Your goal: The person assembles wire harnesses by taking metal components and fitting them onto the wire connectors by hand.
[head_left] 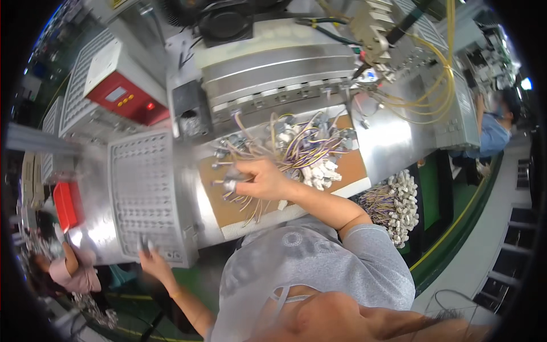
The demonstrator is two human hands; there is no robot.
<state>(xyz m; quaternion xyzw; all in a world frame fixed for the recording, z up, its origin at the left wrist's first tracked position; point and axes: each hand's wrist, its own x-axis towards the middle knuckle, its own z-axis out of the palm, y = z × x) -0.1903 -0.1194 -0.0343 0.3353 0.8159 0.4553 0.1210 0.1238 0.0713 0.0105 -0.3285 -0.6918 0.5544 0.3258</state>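
Note:
A tangled pile of wire harnesses point(310, 145) with purple, yellow and white leads and white and grey connectors lies on a brown board point(350, 165) before me. At the pile's left side is my right hand point(265, 179), its thumb and forefinger curled in a pinch around a harness lead; grey shows at both fingertips. My left hand point(156, 268) is at the near edge of a grey tray point(145, 188) with rows of small recesses. Its fingers come together at blurred dark grey tips, and what they hold, if anything, cannot be made out.
Behind the pile stands a long metal fixture point(279, 71) with slots along its front. A red and white control box point(128, 82) and a dark open box point(191, 108) are at left. More harnesses point(393, 208) hang by the table's right edge. Other people sit far left and right.

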